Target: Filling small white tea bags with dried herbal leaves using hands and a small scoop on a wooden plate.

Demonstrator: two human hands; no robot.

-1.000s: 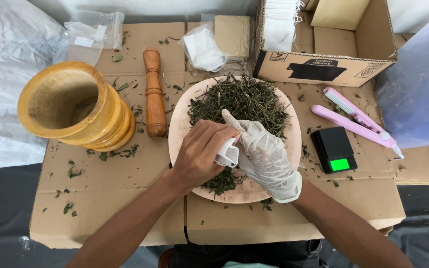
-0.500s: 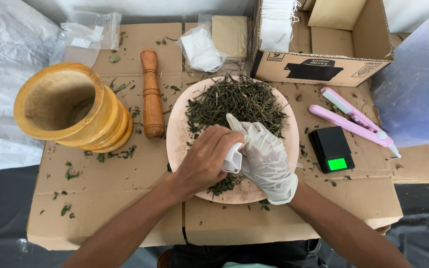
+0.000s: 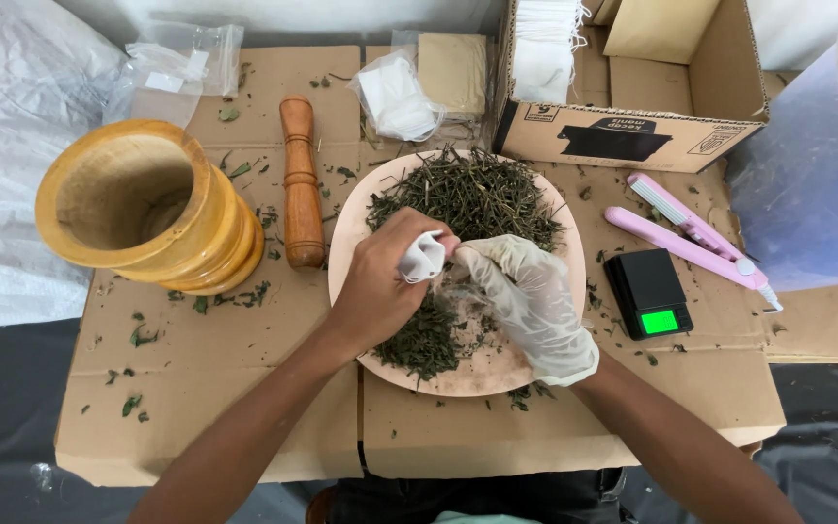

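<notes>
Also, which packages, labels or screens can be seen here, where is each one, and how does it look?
Cardboard box: top right, open, brown, with a black picture label on its front.
Pocket scale: right of the plate, small, black, with a lit green screen.
Clear plastic bags: top left, flat, with a white label.
White sachet: small, between both hands over the plate.

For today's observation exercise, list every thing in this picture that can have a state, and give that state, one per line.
Wooden mortar: tipped on its side, empty.
Pestle: lying flat beside the mortar.
Plate: partly covered with dried herbs.
Small white bag: pinched by the left hand.
Right hand: gloved, fingertips at the bag.
Pocket scale: switched on, green display lit.
Cardboard box: open.
Pink sealer: lying unused.
</notes>
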